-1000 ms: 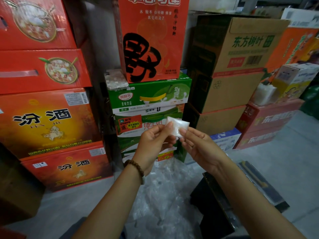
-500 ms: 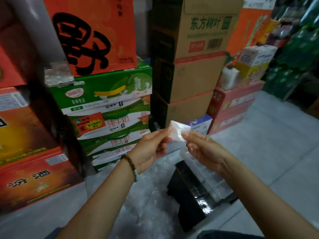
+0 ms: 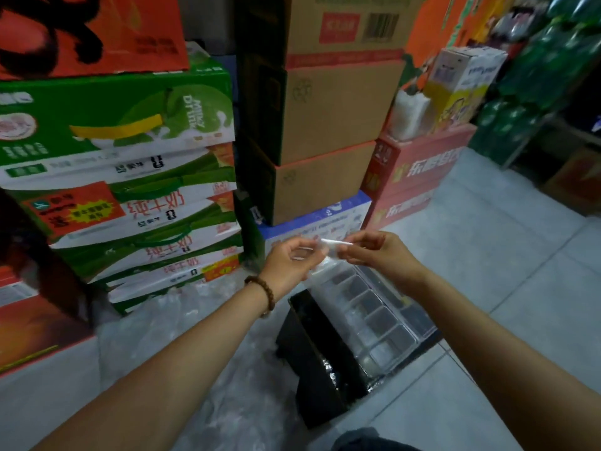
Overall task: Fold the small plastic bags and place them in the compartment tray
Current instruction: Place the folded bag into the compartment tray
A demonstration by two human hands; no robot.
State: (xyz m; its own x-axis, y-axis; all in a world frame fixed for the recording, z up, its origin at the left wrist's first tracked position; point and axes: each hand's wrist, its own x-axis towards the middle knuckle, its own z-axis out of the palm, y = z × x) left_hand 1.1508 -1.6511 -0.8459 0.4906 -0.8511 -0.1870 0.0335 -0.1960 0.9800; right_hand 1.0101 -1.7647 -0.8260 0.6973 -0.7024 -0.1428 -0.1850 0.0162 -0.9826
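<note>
Setting: storeroom with a grey tiled floor (image 3: 504, 271), cartons stacked along the far side.
Cartons, left stack: 1 orange-red box (image 3: 97, 30) with black lettering on top, 1 green box (image 3: 130, 115) under it, roughly 4 green-and-white milk cartons (image 3: 146, 216) below. The lower ones are partly hidden, so that count is rough.
Cartons, middle stack: 3 brown cardboard boxes (image 3: 331, 115) on 1 blue-and-white box (image 3: 318, 222).
Cartons, right stack: 2 red boxes (image 3: 419, 170), with 1 yellow-and-white box (image 3: 461, 86) and 1 white wrapped bundle (image 3: 408, 115) on top. Green bottle packs (image 3: 527, 92) behind are too blurred to count.
Hands: 2, bare, forearms reaching forward from the bottom corners and meeting mid-frame.
Small plastic bag (image 3: 328, 247): 1, folded, seen almost edge-on as a thin pale strip. Held in the air between both hands, above the tray's far end, apart from it.
Left hand (image 3: 289, 265): thumb and forefinger pinch the bag's left end, other fingers curled. 1 brown bead bracelet (image 3: 261, 294) on the wrist.
Right hand (image 3: 377, 252): fingertips pinch the bag's right end, back of the hand up.
Compartment tray (image 3: 411, 340): 1, clear plastic, lying on top of the black box. At least 5 cells in the near row, a second row beside it partly seen. Cell contents cannot be told because of glare.
Black box (image 3: 312, 369): 1, glossy, standing on the floor under the tray.
Loose plastic heap (image 3: 195, 320): 1 pile of crumpled clear bags on the floor, left of the black box. Single bags cannot be counted.
</note>
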